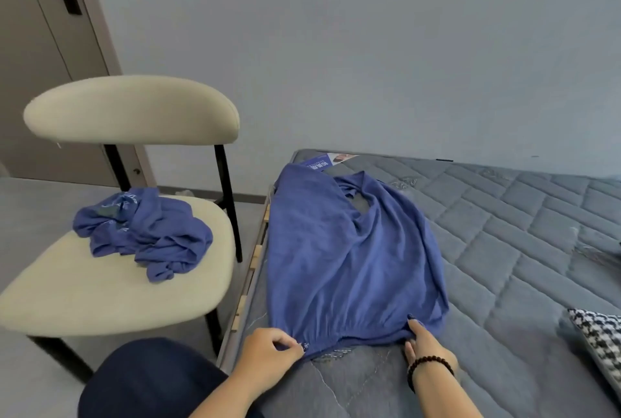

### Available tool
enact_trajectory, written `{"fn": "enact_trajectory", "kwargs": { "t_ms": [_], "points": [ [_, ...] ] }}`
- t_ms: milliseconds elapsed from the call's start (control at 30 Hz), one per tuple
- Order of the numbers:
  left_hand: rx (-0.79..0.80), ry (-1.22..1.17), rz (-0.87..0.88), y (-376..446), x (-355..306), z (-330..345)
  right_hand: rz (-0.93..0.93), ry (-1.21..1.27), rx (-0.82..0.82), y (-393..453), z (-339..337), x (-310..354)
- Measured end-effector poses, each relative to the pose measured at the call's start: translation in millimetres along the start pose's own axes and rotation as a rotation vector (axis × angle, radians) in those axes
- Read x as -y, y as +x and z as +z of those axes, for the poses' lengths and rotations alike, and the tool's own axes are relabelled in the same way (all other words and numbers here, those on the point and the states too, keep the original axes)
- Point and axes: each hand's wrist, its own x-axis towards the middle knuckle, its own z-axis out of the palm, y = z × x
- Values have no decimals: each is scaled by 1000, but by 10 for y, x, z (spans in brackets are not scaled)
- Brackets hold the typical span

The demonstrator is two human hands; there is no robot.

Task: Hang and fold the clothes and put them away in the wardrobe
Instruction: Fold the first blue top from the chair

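A blue shirt [353, 249] lies spread out on a gray bed [521, 233] in the middle of the picture. At the bottom, the left hand [268, 355] pinches the shirt's bottom edge, and the right hand [425, 343] holds that edge too. On the left, a cream chair [111, 286] holds another blue shirt, all crumpled [144, 233].

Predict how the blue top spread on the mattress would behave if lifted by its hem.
The top would probably hang limp; its hem already gathers where the left hand pinches it. It looks thin, so likely light. On the quilted mattress it may drag rather than slide.
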Motion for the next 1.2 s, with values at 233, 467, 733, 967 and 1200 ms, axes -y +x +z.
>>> {"fn": "enact_trajectory", "kwargs": {
  "t_ms": [233, 467, 733, 967, 1200],
  "points": [
    [-68, -193, -80, 185, 119, -59, -601, -234, -28, -150, 440, 53],
    [4, -550, -362, 247, 96, -41, -1143, -1494, 1188, -433, 672, -617],
    [62, -695, -424, 204, 30, -84, -1013, -1359, 1147, -460, 526, -980],
    [-76, -530, -429, 240, 102, -42, -1062, -1132, 1018, -357, 423, -961],
    [114, -576, -407, 158, -12, -83, -1251, -1031, 860, -300, 473, -1143]
  ]
}}
